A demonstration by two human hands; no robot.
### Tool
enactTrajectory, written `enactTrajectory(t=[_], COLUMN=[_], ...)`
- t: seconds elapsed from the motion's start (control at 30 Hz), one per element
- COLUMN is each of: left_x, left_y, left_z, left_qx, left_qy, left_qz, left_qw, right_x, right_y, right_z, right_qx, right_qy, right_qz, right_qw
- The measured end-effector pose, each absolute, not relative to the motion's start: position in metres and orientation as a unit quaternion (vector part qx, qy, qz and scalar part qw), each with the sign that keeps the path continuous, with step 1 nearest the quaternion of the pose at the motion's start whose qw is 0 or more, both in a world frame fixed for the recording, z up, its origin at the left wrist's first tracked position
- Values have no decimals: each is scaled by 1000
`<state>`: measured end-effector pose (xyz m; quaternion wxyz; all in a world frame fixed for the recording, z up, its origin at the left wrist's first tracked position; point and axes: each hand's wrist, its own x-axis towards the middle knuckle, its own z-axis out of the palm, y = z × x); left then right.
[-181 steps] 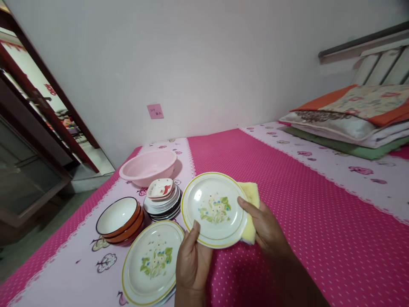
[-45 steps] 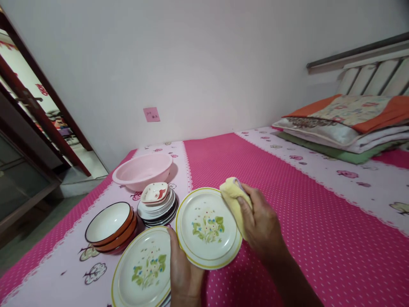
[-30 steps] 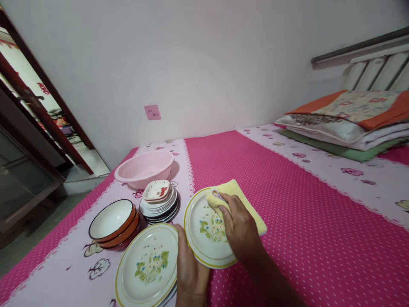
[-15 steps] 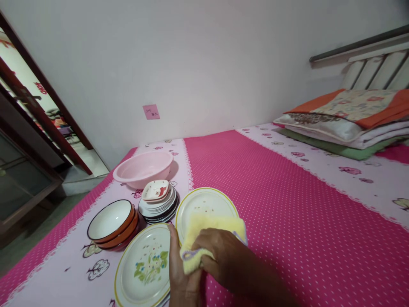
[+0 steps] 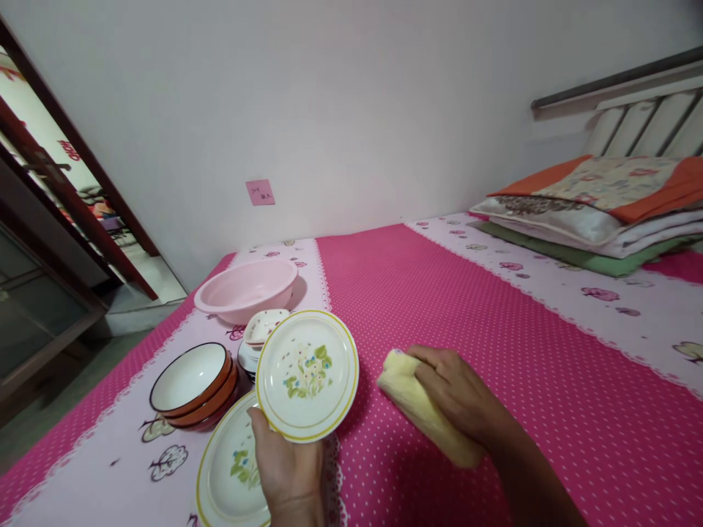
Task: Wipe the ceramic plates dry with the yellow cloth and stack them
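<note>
A white plate (image 5: 308, 377) with a yellow rim and a flower print is held up by my left hand (image 5: 288, 468), which grips its lower edge, thumb at the rim and fingers hidden behind. Below it, another plate (image 5: 225, 468) of the same pattern lies on the bed, partly covered by that hand. Off to the right, my right hand (image 5: 455, 395) is closed around a bunched yellow cloth (image 5: 420, 410), apart from the plate. The cloth is a little blurred.
Stacked orange-brown bowls (image 5: 192, 388) stand at the left. A pile of small dishes (image 5: 263, 327), partly hidden by the raised plate, sits before a pink basin (image 5: 247, 287). Folded bedding (image 5: 593, 212) lies at the far right on the pink bedspread (image 5: 373, 271). The wall (image 5: 384, 117) rises behind.
The cloth has come off the plate and moved right with my right hand. My left hand has shifted the held plate left and tilted its printed face towards me, partly covering the small dishes.
</note>
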<state>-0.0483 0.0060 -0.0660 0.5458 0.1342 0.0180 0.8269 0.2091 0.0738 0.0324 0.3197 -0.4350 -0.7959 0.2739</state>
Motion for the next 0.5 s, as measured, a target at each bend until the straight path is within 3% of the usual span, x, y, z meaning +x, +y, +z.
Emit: enactTrajectory(t=[0.17,0.27,0.37,0.5], left_x=[-48,-31,-8,13], left_y=[7,13,21,27], left_z=[-69,-68,-66,-59], left_qx=[127,115,98,86], left_qy=[1,27,95,134], left_qz=[814,803,797,798], left_qw=[567,585,588,582], right_x=[194,171,165,199], right_y=[73,73,63,15], right_z=[18,5,-7,-20], right_qx=[-293,-221,-224,-318], right_qy=[-753,-713,-666,-626], right_qz=[531,628,651,569], right_qw=[254,219,288,428])
